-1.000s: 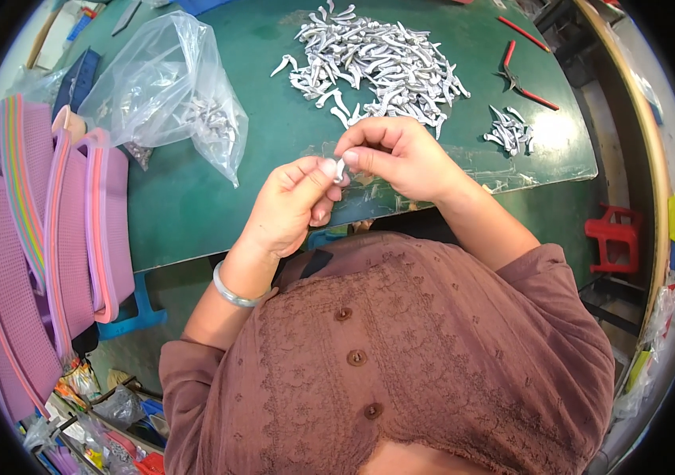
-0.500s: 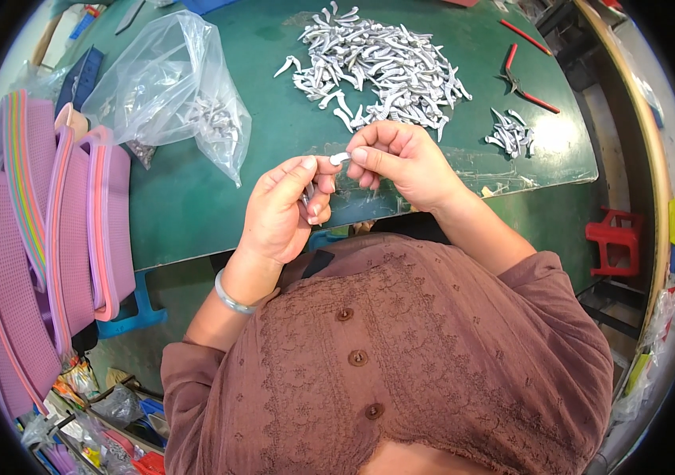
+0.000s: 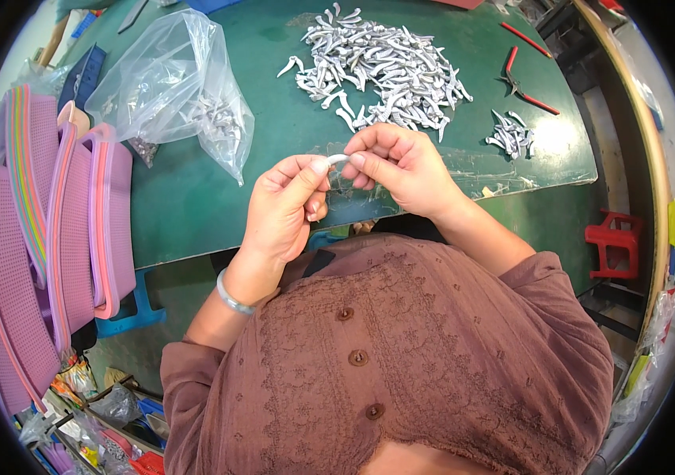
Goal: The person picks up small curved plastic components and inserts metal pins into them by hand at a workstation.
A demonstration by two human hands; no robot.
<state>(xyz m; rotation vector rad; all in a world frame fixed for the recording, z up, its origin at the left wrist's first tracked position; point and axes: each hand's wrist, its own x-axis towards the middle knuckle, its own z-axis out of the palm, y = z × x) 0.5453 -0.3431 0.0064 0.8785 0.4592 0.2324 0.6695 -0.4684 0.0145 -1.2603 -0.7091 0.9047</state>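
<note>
A small curved silvery-grey piece (image 3: 338, 159) spans the gap between my two hands above the table's near edge. My left hand (image 3: 286, 198) pinches one end between thumb and forefinger, its other fingers curled in. On the opposite end, my right hand (image 3: 393, 165) closes with thumb and forefinger. Beyond my hands lies a large heap of similar curved pieces (image 3: 389, 67) on the green table (image 3: 274, 131). A smaller cluster of such pieces (image 3: 511, 134) sits to the right.
Red-handled pliers (image 3: 514, 83) lie at the right, below a red rod (image 3: 525, 39). A clear plastic bag (image 3: 171, 71) holding grey pieces stands at the left. Stacked purple baskets (image 3: 76, 229) crowd the left side. A red stool (image 3: 615, 244) stands beyond the table's right edge.
My left thumb and forefinger have moved onto the near end of the curved piece. The grey bit that showed among my left fingers is no longer visible.
</note>
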